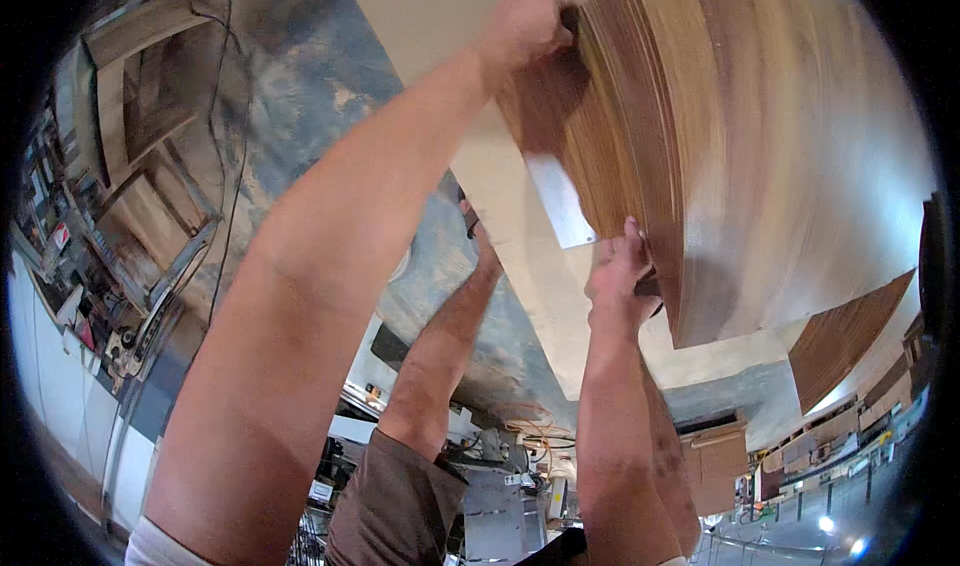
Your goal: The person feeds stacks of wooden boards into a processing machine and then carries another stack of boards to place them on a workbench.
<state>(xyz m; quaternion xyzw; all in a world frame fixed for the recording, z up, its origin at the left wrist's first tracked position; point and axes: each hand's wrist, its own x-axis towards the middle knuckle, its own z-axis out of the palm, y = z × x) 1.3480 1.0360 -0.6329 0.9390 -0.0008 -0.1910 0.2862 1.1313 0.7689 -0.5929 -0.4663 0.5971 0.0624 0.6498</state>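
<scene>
A large, glossy wood-grain sheet (770, 156), streaked brown and tan, takes up the upper right and looks bent in this view. My left hand (530, 26) is closed around its far left corner. Closer to me, my right hand (618, 266) grips the near left edge, with the thumb on top. Beneath the sheet lies a pale, flat board (545, 306). A shiny whitish patch (562, 203) shows beside the sheet's left edge; I cannot tell what it is. Another brown wood-grain piece (850, 341) sticks out at the right.
My bare leg (440, 356) stands on the stained blue-grey floor (310, 116), left of the board. Wooden frames (150, 136) and a dark cable (243, 166) lie at the left. An orange cord (540, 431), a cardboard box (715, 461) and cluttered equipment line the bottom.
</scene>
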